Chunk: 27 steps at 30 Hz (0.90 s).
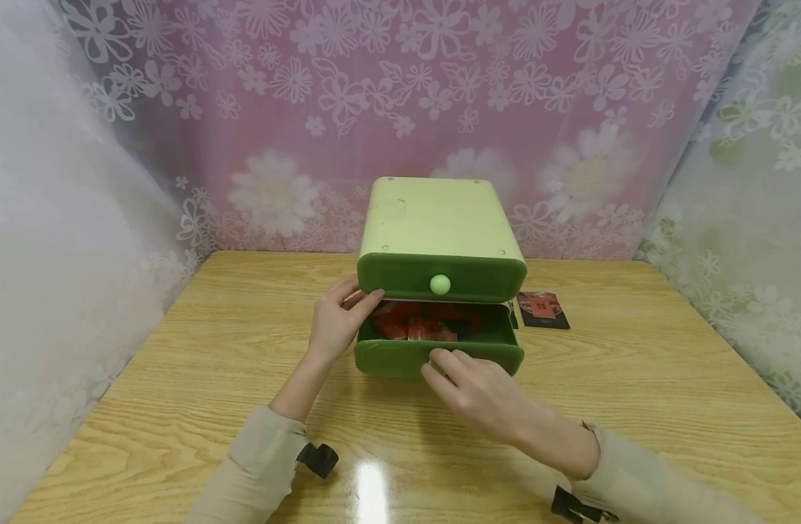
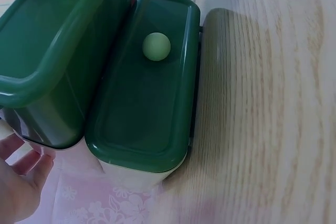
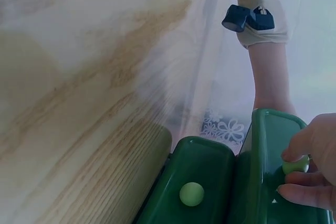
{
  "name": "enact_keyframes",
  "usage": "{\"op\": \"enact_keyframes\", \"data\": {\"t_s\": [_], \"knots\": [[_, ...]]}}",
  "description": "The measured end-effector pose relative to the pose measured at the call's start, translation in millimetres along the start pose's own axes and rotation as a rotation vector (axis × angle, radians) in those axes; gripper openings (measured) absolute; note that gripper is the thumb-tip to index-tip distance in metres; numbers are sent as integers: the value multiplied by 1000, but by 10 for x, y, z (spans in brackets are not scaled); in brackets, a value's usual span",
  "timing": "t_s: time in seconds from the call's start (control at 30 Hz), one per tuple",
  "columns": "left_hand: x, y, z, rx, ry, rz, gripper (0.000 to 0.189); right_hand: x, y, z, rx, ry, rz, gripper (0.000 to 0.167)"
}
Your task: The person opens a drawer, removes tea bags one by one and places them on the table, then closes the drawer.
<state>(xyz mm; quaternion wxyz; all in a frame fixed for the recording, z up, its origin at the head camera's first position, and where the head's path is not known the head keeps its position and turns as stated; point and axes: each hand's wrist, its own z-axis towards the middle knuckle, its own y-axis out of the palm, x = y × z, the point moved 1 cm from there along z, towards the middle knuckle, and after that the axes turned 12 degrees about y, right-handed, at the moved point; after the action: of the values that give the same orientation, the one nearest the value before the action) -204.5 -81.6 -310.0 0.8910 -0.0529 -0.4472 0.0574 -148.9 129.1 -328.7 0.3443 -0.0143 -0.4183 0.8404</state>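
Observation:
A pale yellow-green drawer cabinet (image 1: 439, 215) with dark green drawer fronts stands on the table. Its top drawer (image 1: 400, 276) is closed, while the drawer below (image 1: 390, 358) is pulled out, showing red items (image 1: 416, 325) inside. My right hand (image 1: 481, 393) pinches this drawer's round light-green knob (image 3: 295, 165) between thumb and fingers. At the cabinet's left side my left hand (image 1: 335, 320) rests with fingertips against the wall, its thumb by the gap under the top drawer. In the left wrist view, a lower drawer (image 2: 139, 103) with its own knob (image 2: 156, 46) is closed.
A flat black-and-red packet (image 1: 544, 311) lies on the wooden table (image 1: 243, 349), right of the cabinet. Flowered pink curtain (image 1: 269, 131) hangs behind the table, with pale curtains at both sides. Black straps (image 1: 318, 460) sit on the sleeves.

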Motion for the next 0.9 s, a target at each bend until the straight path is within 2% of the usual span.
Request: {"op": "enact_keyframes", "data": {"t_s": [0.07,0.3,0.37,0.57,0.77,0.9], "knots": [[-14,0,5,-1,4,4,27,-19,-13,-8,-12,3,0,40],[-363,7,26,12,30,-8,28,-76,-50,-38,-25,-6,-4,42],[-397,6,27,16,40,-7,28,-85,-61,-42,-19,-13,-4,42],[-423,2,25,20,64,-8,28,-119,-111,-40,-17,-27,2,41],[-418,2,24,21,46,-12,27,-169,-144,-43,-9,-32,21,40],[-341,0,24,15,33,-12,26,-188,-167,-46,-11,-36,40,41]]}}
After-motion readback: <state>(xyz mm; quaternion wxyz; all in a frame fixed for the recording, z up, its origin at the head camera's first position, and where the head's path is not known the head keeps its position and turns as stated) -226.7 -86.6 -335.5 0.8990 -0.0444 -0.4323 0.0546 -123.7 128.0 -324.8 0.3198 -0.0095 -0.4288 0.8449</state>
